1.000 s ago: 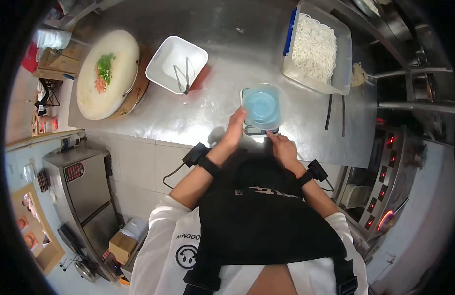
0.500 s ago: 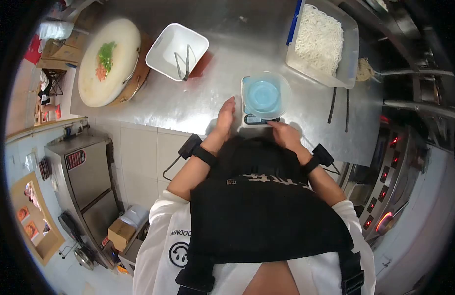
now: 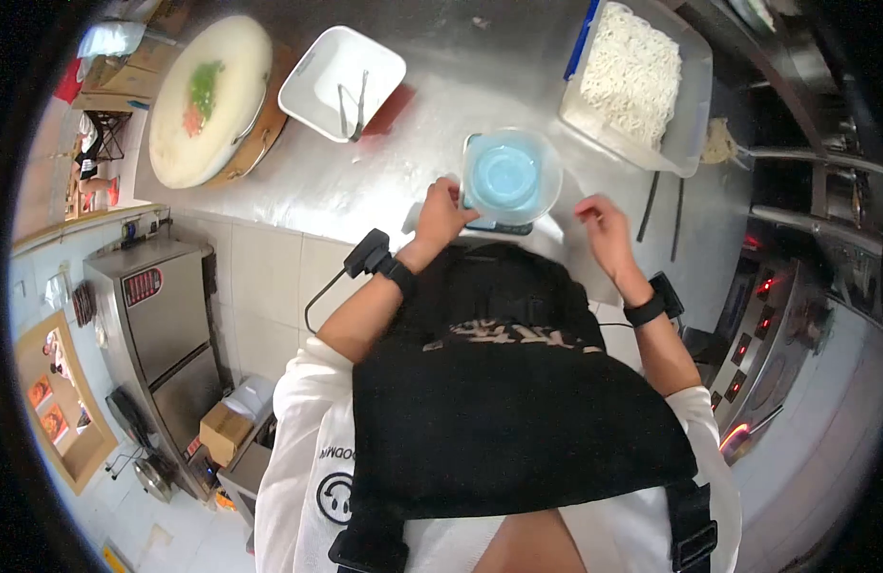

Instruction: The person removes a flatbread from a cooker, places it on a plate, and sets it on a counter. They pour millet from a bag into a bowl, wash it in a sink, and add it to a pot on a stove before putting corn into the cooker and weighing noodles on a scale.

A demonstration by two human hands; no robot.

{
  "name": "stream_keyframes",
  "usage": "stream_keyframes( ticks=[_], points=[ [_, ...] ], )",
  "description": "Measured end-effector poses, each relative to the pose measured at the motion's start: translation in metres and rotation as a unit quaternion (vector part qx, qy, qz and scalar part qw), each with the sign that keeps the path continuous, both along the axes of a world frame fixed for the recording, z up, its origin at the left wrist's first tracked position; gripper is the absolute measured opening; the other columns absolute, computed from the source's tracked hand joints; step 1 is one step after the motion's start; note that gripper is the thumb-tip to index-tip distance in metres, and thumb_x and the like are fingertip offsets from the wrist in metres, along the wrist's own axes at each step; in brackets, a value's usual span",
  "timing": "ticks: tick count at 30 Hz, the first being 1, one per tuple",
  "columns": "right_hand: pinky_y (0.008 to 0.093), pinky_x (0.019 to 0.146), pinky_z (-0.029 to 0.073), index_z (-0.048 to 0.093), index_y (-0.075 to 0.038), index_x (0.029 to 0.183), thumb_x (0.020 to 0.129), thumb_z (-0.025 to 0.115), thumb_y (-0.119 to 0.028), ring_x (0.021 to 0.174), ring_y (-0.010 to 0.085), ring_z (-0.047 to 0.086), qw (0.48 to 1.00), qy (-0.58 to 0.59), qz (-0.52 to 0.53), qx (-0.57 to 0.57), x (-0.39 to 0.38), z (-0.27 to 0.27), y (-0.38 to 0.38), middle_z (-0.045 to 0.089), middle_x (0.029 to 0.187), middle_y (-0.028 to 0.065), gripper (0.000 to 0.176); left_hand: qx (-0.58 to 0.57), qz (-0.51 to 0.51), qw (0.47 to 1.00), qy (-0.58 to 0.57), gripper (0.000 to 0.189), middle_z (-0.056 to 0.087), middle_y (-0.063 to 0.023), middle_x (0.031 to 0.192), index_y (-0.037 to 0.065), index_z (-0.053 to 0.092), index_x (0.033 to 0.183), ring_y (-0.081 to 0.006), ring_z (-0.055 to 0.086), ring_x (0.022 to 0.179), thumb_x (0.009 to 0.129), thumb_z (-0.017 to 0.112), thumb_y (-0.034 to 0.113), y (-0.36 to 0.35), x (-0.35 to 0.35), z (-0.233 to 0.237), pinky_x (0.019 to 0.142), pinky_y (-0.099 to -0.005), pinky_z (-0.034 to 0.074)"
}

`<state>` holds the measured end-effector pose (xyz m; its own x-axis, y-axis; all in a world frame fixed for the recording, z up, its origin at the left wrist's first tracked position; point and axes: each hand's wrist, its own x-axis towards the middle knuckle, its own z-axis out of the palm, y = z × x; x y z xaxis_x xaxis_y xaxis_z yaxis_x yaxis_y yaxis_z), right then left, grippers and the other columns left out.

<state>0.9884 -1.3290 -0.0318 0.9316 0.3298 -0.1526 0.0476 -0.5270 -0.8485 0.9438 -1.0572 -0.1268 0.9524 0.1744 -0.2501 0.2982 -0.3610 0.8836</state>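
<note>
On a small scale (image 3: 499,227) at the counter's near edge sits a clear round bowl (image 3: 511,179) that looks blue inside. My left hand (image 3: 443,219) is at the left side of the scale, its fingers bent and its thumb at the scale's front corner; whether it grips anything is unclear. To the right of the bowl, my right hand (image 3: 605,232) hovers apart from it with curled, slightly separated fingers and nothing in them.
A white square container (image 3: 340,81) with tongs stands back left, beside a round board (image 3: 210,100) with chopped green and pink pieces. White noodles (image 3: 631,76) fill a plastic bin (image 3: 694,105) at back right. Two dark chopsticks (image 3: 677,220) lie near it.
My right hand has left the scale's front edge and moved right and up. My left hand has moved in against the scale's left side, with its fingers now bent.
</note>
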Motion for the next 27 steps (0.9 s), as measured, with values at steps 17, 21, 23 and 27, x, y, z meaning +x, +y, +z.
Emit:
stream_keyframes(
  ticks=[17,21,23,27],
  points=[
    [0.0448,0.087,0.038,0.047,-0.013,0.116,0.076,0.055,-0.032,0.110,0.0366,0.042,0.897,-0.043,0.268,-0.349,0.208,-0.014,-0.074,0.047,0.113,0.0240,0.045,0.024,0.067,0.995,0.075,0.038,0.058,-0.0135,0.078,-0.002,0.054,0.083,-0.0239,0.057,0.070,0.062,0.075,0.023,-0.005,0.003,0.010,0.064,-0.0320,0.047],
    [0.0568,0.097,0.025,0.017,-0.030,0.136,0.071,0.061,-0.017,0.128,0.0373,0.018,0.858,-0.101,0.304,-0.401,0.229,-0.072,-0.061,0.021,0.136,0.0222,0.079,0.056,0.085,0.994,0.036,0.031,0.060,-0.0160,0.083,-0.002,0.054,0.094,-0.0259,0.059,0.077,0.071,0.065,0.017,-0.002,-0.007,0.017,0.069,-0.0332,0.047],
    [0.0513,0.092,0.034,0.026,-0.030,0.132,0.068,0.062,-0.011,0.120,0.0392,0.033,0.834,-0.174,0.217,-0.477,0.226,-0.074,-0.046,0.032,0.128,0.0248,0.076,0.015,0.131,0.991,0.022,0.028,0.060,-0.0154,0.085,-0.002,0.052,0.102,-0.0235,0.059,0.080,0.078,0.057,0.011,0.007,-0.016,0.018,0.072,-0.0318,0.047],
    [0.0325,0.075,0.045,0.044,-0.012,0.121,0.061,0.070,-0.007,0.097,0.0286,0.053,0.843,-0.175,0.260,-0.437,0.243,-0.044,-0.045,0.045,0.119,0.0179,0.065,-0.104,0.176,0.977,0.060,0.023,0.059,-0.0070,0.093,-0.002,0.052,0.104,-0.0139,0.055,0.085,0.084,0.052,0.010,0.044,-0.058,0.003,0.077,-0.0263,0.044]
  ],
)
